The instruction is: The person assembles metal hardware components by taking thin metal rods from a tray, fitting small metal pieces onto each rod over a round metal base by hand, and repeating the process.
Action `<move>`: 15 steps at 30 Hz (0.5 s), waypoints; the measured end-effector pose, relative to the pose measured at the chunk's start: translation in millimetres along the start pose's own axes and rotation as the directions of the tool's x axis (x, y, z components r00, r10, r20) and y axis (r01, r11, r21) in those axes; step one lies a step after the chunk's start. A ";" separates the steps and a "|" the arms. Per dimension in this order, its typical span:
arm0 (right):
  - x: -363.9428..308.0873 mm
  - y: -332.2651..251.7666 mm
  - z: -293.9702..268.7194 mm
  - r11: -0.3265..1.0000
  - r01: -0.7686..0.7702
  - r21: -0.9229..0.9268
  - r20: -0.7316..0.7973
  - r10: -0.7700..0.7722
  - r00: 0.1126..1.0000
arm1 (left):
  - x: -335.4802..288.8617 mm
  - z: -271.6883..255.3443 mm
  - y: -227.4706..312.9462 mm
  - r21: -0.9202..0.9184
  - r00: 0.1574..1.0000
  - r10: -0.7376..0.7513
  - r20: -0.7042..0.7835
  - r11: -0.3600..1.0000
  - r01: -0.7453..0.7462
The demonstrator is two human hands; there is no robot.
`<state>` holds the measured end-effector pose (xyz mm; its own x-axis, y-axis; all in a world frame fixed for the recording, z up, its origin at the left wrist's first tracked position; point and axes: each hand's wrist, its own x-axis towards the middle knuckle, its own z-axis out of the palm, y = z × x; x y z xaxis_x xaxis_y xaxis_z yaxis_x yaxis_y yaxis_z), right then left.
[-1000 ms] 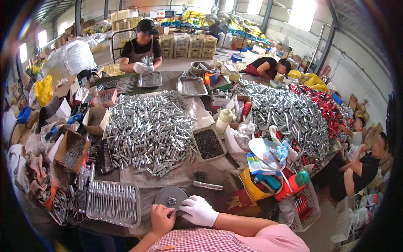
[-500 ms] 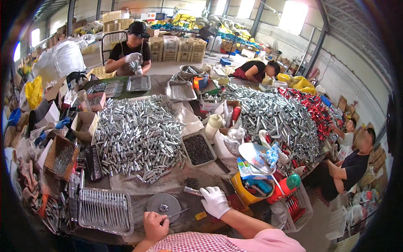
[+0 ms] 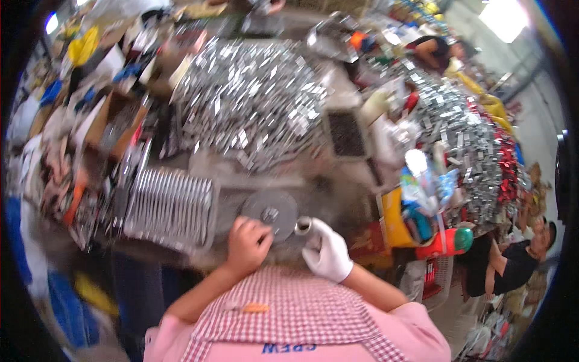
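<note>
My bare left hand [image 3: 249, 244] is closed at the near left edge of a grey round disc [image 3: 282, 204] with a small metal hub. Blur hides what its fingers pinch, if anything. In a white glove, my right hand [image 3: 329, 252] grips a short silver metal tube [image 3: 303, 226], its open end tipped up beside the disc. A small gap separates the two hands. Left of them, slim metal rods [image 3: 170, 202] lie side by side in a shallow metal tray. Beyond the disc spreads a large heap of silver metal tubes [image 3: 247, 102].
A tray of small dark parts [image 3: 347, 134] sits right of the heap. Nearer me stand a yellow container [image 3: 395, 218] with mixed items and a red bottle with a green cap [image 3: 462, 239]. A cardboard box [image 3: 99, 142] is at left. Another person [image 3: 518, 259] sits at right.
The view has tilted down and blurred. My right hand has brought the tube left, closer to my left hand. The thin rod earlier in my left fingers no longer shows.
</note>
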<state>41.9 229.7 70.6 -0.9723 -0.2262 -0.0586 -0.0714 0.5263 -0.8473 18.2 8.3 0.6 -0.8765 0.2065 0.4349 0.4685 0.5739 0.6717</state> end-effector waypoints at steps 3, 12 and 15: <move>2.8 8.9 6.5 0.968 0.116 -0.223 -0.040 -0.128 0.991 | 7.0 1.4 -0.8 -0.005 0.999 -0.031 0.013 1.000 0.031; -2.3 14.8 13.6 0.912 0.122 -0.392 0.133 -0.074 0.988 | -0.8 -2.0 -1.5 -0.026 0.993 -0.110 0.041 0.993 0.111; -2.7 -1.5 -0.4 0.955 0.179 -0.236 0.095 -0.160 0.982 | -4.6 -3.2 -0.1 -0.012 0.994 -0.104 0.029 0.994 0.105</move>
<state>44.6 229.9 72.2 -0.9227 -0.3844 0.0280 -0.2944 0.6558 -0.6951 22.5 4.7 0.4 -0.9234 0.1685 0.3449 0.3755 0.5826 0.7208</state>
